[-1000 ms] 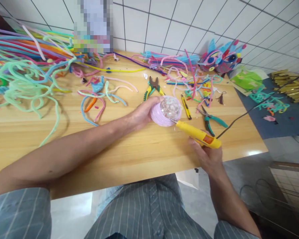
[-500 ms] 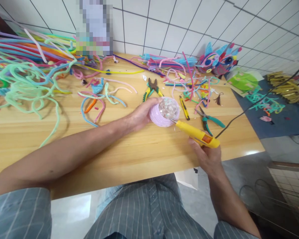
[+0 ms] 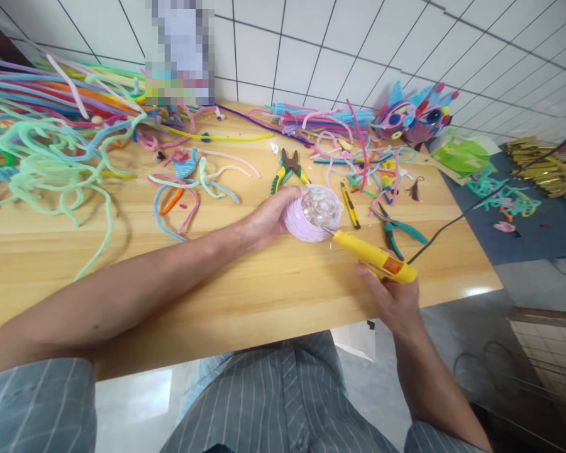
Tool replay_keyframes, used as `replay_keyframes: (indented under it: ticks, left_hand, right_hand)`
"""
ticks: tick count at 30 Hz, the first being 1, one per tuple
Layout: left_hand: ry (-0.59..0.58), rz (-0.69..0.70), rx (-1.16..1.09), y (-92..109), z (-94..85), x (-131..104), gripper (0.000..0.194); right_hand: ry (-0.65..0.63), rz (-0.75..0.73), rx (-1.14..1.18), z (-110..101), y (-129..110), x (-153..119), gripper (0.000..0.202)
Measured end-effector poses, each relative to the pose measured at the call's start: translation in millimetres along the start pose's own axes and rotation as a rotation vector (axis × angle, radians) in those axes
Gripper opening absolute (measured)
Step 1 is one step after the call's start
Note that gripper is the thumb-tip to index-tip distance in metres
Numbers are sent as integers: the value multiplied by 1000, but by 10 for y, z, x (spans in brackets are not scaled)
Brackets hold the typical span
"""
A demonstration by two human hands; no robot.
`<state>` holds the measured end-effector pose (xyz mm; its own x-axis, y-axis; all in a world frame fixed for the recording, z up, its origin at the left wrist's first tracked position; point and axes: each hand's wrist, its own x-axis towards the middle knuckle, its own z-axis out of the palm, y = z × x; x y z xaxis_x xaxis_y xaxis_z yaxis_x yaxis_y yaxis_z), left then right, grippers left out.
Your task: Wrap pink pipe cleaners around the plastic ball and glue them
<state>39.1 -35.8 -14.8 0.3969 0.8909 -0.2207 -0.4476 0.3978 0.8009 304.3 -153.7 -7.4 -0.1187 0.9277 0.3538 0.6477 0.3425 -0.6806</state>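
Note:
My left hand [image 3: 274, 217] is closed around the side of a round piece wrapped in lilac pipe cleaner [image 3: 304, 228], tilted so its clear, shiny end faces me. In my right hand [image 3: 393, 299] is a yellow glue gun [image 3: 372, 253], gripped by its handle. The gun's metal nozzle points left and meets, or nearly meets, the near rim of the lilac piece; exact contact is hard to make out. Just beyond the left hand lie cutting pliers [image 3: 290, 165] with yellow-green handles. A yellow utility knife [image 3: 350, 206] and teal-handled pliers [image 3: 393, 229] are on the table beyond the gun.
Tangled mint pipe cleaners [image 3: 61, 170] and long coloured stems cover the table's left. More pipe cleaners [image 3: 321, 119] line the wall. Decorated figures [image 3: 412, 116] stand at the back right. The gun's black cord [image 3: 457, 217] runs off to the right. The wooden table's [image 3: 207, 333] front edge is before me.
Almost nothing differs. The view has shifted very slightly, while both hands keep their hold on the lilac piece and the glue gun, with the nozzle still at the rim.

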Motion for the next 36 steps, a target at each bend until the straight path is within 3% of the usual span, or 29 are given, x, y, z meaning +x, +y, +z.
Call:
replay_keyframes:
  ticks: [36]
  left_hand:
    - [10, -1, 14, 17, 23, -11, 44]
  right_hand:
    - [6, -18, -18, -1, -58, 35, 15]
